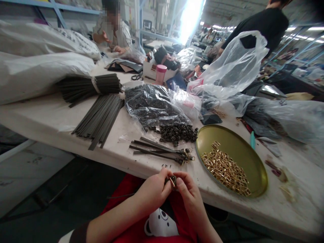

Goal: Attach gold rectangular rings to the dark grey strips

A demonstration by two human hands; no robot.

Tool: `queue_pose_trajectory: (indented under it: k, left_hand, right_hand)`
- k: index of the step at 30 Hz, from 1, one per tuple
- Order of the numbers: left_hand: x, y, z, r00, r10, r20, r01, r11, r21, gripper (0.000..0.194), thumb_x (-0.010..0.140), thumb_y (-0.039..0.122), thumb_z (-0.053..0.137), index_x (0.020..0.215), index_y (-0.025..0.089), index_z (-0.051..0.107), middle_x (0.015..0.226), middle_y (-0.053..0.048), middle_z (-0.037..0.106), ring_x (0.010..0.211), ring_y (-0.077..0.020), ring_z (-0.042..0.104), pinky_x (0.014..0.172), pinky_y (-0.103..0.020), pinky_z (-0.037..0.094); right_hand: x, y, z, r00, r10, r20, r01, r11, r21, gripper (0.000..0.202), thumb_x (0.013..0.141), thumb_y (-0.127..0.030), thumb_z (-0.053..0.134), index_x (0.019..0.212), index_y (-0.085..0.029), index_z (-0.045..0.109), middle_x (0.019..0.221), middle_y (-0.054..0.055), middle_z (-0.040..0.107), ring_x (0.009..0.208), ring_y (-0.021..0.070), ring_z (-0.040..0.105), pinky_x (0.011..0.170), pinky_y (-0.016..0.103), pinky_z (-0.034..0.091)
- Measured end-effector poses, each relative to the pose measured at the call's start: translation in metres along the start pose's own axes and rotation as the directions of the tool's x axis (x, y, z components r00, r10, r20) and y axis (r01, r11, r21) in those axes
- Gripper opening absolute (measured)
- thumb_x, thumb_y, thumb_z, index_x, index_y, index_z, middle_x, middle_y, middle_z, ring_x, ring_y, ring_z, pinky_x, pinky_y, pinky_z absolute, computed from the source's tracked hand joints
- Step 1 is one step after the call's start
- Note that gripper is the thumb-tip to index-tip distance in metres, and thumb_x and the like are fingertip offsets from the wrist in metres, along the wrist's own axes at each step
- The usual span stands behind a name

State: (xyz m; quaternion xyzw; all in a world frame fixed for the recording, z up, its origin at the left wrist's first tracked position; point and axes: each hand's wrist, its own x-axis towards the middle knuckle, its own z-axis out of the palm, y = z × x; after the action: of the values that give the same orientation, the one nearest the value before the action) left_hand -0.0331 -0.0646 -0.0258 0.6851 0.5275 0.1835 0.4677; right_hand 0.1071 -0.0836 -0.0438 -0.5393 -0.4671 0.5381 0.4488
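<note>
Left hand and right hand pinch 1 gold buckle between them; dark strap pokes out sideways past left arm.

1. A pale bench slants across the room, its near edge running down toward the right.
2. Below its left end stands a whitish panel with dark marks; the floor there is dark and greenish.
3. Blue metal framing rises at upper left, with a blue post beyond the far edge.
4. A blinding white glare hangs behind.
5. Strip lights line the ceiling at right.
</note>
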Motion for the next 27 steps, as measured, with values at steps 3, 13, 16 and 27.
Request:
queue_pose_trajectory:
  k: [3,13,16,27]
  left_hand:
    - [-0.0002,0.0012,-0.0015,0.999,-0.031,0.033,0.027,0.991,0.130,0.020,0.085,0.025,0.036,0.099,0.017,0.049,0.081,-0.008,0.066,0.075,-0.0220,0.063,0.062,-0.027,0.041]
    - [0.0000,-0.0046,-0.0020,1.000,0.006,0.024,-0.009,0.994,0.105,0.019,0.086,0.026,0.037,0.099,0.018,0.048,0.082,-0.006,0.066,0.077,-0.0214,0.063,0.064,-0.027,0.042]
    - [0.0005,-0.0048,-0.0020,1.000,0.016,0.026,-0.017,0.997,0.072,0.018,0.086,0.026,0.037,0.098,0.018,0.048,0.081,-0.006,0.066,0.075,-0.0199,0.063,0.064,-0.026,0.042]
    - [0.0010,-0.0060,0.0003,0.993,0.114,0.013,-0.115,0.983,0.143,0.015,0.086,0.021,0.037,0.089,0.019,0.052,0.080,-0.003,0.064,0.074,-0.0173,0.060,0.064,-0.023,0.040]
  right_hand:
    - [0.0039,-0.0030,0.0044,0.990,0.141,0.029,-0.144,0.980,0.140,0.023,0.071,-0.037,0.063,0.081,-0.018,0.056,0.068,-0.001,0.060,0.057,0.0119,0.054,0.053,0.023,0.044]
    - [0.0063,0.0036,0.0054,0.972,0.233,0.015,-0.232,0.957,0.176,0.026,0.067,-0.038,0.066,0.074,-0.018,0.051,0.060,-0.005,0.054,0.048,0.0081,0.045,0.047,0.020,0.035]
    - [0.0049,0.0043,0.0062,0.971,0.239,0.025,-0.239,0.949,0.204,0.026,0.068,-0.038,0.065,0.076,-0.018,0.051,0.061,-0.005,0.053,0.049,0.0076,0.044,0.048,0.020,0.036]
    - [0.0052,0.0022,0.0042,0.974,0.221,0.043,-0.225,0.958,0.178,0.023,0.068,-0.037,0.064,0.071,-0.017,0.053,0.057,-0.005,0.053,0.049,0.0094,0.046,0.049,0.022,0.037]
